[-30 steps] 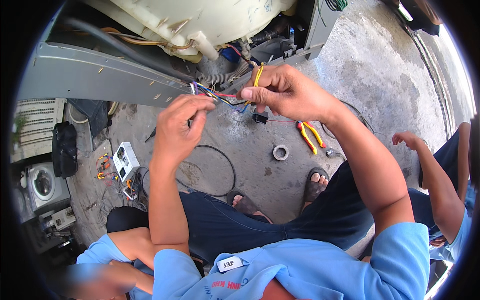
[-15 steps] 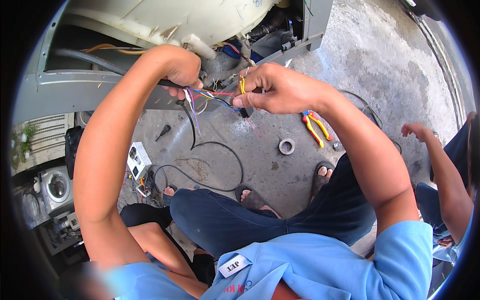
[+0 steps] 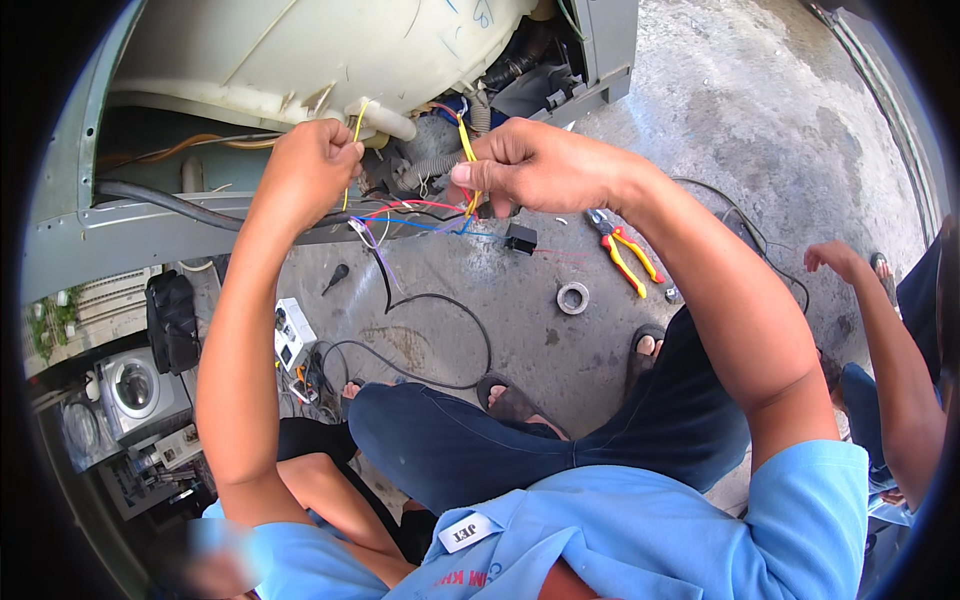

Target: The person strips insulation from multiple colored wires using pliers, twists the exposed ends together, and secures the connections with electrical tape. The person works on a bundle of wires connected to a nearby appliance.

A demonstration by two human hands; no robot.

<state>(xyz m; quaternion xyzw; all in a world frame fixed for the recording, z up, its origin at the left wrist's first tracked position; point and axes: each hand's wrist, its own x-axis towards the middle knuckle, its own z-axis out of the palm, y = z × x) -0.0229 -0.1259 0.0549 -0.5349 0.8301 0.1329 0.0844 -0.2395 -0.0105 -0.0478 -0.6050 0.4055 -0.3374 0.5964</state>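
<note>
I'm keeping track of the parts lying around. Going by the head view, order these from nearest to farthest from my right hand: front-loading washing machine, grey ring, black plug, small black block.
From the right hand:
1. Small black block: just below it in the picture.
2. Grey ring: farther below.
3. Black plug: off to the left.
4. Front-loading washing machine: far left.

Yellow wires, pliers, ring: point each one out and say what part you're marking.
Yellow wires (image 3: 466,143): head view, on their upper stretch.
Pliers (image 3: 623,266): head view, on one handle.
Ring (image 3: 561,299): head view, on its rim.
</note>
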